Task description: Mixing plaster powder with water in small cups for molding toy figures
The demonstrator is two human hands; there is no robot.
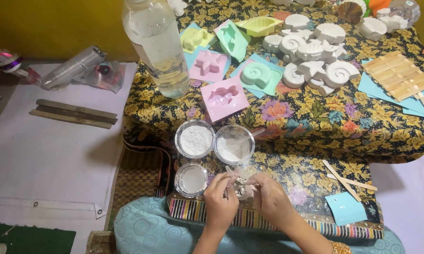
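Both grips are closed: the left hand (220,200) pinches a thin stick (229,173), and the right hand (270,200) steadies a small cup (240,186) between them. This looks like stirring. Three powder cups (194,139) sit just beyond, with the bottle (157,44) and moulds (224,97) farther away on the surface (315,122).

place: a home craft corner, set up on the floor
seat: a low table (287,141) draped in a floral cloth, worked at from a cross-legged seat
casting gear: pastel silicone moulds (223,96) and white shell-shaped casts (315,56) laid toward the far edge
mixing gear: small cups of white powder (194,138) near the front edge
floor: woven mat (136,176) and white sheet (47,155) spread at the left
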